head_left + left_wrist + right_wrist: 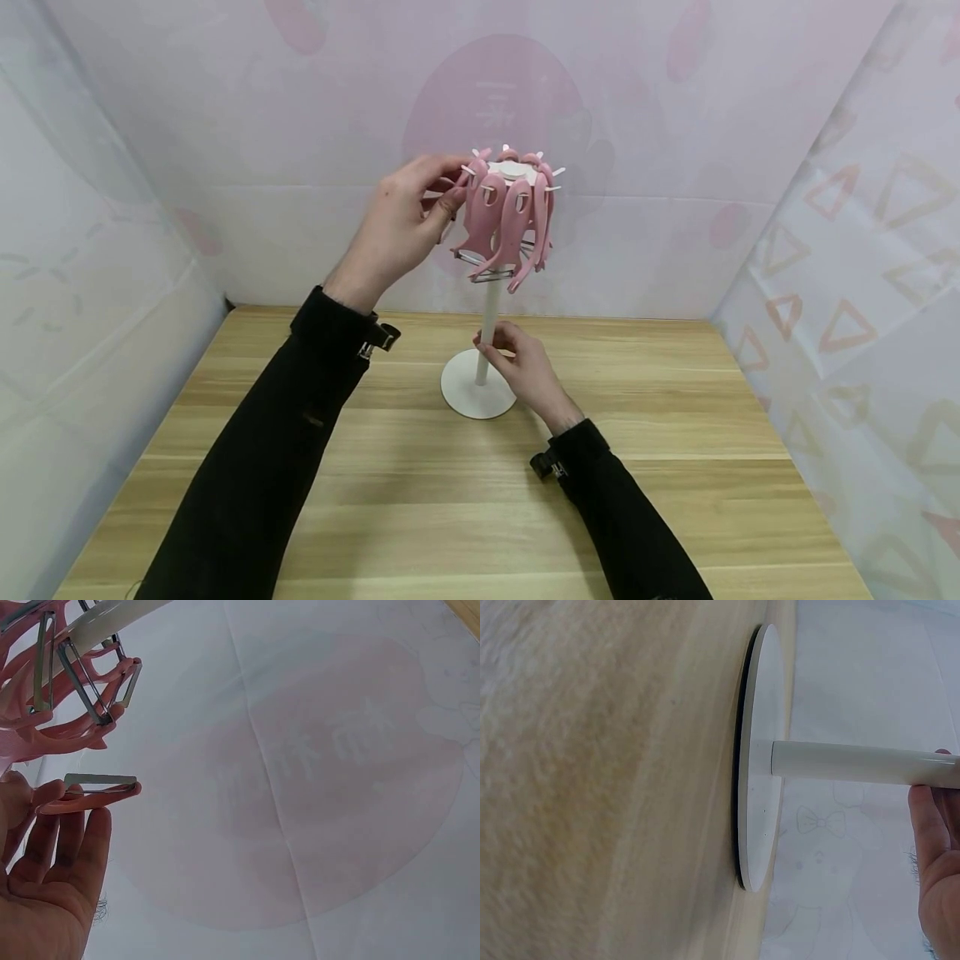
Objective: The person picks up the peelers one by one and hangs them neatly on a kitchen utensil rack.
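Note:
A white stand rises from a round base (459,390), its pole (491,310) topped by a ring of small hooks. Several pink vegetable peelers (513,221) hang from those hooks, metal blades downward. At the left side of the ring, my left hand (401,221) pinches one pink peeler (94,800) between thumb and fingers. Its blade shows in the left wrist view, while the handle's upper end is hidden by the hand. Low on the pole, just above the base, my right hand (528,371) grips it with thumb and fingers.
The stand is on a wooden table (405,500), toward its back edge. Behind it hangs a pale printed backdrop (337,108). Similar printed sheets enclose the left (90,333) and right sides (847,292).

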Available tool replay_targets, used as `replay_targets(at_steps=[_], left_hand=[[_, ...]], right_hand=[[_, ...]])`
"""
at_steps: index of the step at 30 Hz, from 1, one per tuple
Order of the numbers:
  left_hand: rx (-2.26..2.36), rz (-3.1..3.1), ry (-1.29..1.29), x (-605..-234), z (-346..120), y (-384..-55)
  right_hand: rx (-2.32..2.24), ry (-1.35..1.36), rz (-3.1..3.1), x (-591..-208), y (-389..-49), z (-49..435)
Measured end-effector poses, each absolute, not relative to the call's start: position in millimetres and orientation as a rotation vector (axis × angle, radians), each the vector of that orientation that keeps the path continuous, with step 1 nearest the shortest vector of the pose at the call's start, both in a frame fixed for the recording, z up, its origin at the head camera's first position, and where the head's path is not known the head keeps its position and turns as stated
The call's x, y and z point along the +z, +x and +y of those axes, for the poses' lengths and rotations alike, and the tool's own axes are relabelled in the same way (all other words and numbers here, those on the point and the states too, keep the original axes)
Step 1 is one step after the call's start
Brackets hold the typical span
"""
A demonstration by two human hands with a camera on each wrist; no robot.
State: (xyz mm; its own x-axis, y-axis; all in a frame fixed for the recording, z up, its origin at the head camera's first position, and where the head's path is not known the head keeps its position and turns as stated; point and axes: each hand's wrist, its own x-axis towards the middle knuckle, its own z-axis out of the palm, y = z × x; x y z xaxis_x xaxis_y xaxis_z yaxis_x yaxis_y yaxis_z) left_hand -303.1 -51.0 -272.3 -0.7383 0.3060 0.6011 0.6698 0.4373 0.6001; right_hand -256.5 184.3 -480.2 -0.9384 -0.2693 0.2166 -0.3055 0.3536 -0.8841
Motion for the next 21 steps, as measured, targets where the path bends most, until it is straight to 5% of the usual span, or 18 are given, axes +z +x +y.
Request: replay_targets(at_steps=[21], left_hand=[[-1.293, -2.393, -0.839, -307.9, -65.1, -298.5]], right_hand=[[1.662, 0.543, -2.568, -481.2, -256.6, 182.1]])
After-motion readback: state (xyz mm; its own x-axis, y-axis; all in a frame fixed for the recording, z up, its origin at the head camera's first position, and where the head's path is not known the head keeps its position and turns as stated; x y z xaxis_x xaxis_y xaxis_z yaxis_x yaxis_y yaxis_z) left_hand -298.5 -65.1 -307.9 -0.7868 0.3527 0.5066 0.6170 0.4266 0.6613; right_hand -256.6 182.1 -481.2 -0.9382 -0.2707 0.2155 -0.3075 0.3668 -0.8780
